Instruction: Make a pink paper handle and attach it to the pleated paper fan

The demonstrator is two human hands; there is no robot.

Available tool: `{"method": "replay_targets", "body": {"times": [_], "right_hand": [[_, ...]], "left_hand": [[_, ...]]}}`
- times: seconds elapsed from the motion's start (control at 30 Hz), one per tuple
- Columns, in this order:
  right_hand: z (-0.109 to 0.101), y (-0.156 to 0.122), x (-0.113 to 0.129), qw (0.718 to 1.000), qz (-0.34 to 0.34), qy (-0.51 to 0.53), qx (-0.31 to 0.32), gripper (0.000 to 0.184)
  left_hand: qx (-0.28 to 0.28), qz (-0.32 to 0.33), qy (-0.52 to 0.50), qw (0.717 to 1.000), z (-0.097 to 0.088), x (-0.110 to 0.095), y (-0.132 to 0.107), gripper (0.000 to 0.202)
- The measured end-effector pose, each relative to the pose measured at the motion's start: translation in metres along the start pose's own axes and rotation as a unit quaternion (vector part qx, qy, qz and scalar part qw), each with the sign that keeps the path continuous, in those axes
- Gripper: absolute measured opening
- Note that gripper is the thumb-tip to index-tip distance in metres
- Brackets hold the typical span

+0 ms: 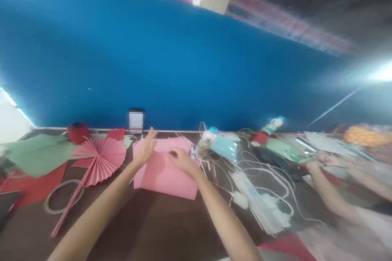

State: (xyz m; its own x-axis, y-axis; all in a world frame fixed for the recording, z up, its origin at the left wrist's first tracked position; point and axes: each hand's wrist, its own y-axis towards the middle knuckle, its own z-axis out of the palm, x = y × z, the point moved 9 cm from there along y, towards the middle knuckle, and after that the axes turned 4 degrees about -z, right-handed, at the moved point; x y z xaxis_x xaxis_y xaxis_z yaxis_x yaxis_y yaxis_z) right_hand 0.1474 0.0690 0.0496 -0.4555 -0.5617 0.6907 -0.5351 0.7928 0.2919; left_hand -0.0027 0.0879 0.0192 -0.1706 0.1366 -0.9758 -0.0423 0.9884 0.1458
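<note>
Fingers on my left hand (146,149) are spread wide and straight, with the hand resting at the far left border of one pink paper sheet (165,175). My right hand (181,159) sits on the sheet's far middle with its fingers bent down onto it. The blur hides whether they pinch the paper or only press. The sheet lies flat on the dark brown tabletop (137,220), smooth and roughly rectangular. Just left of it lies one pink pleated fan (102,157), ribbed and rounded, with a long thin handle. Further left are one flat green sheet (36,153), one red sheet (30,187) and one pale ring (63,202). Right of the pink sheet, white cables (269,189) loop in a tangle. Another person's two forearms (327,187) reach in at the far right.
</note>
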Motion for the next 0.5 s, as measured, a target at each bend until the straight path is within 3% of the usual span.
{"method": "replay_targets", "body": {"times": [0.2, 0.5], "right_hand": [[-0.007, -0.001, -0.011, 0.999, 0.028, -0.009, -0.026, 0.011], [0.015, -0.009, -0.016, 0.998, 0.051, 0.010, 0.018, 0.014]], "left_hand": [[0.013, -0.035, -0.018, 0.999, 0.012, 0.023, -0.024, 0.044], [0.030, -0.056, -0.096, 0.993, 0.018, 0.054, -0.037, 0.046]]}}
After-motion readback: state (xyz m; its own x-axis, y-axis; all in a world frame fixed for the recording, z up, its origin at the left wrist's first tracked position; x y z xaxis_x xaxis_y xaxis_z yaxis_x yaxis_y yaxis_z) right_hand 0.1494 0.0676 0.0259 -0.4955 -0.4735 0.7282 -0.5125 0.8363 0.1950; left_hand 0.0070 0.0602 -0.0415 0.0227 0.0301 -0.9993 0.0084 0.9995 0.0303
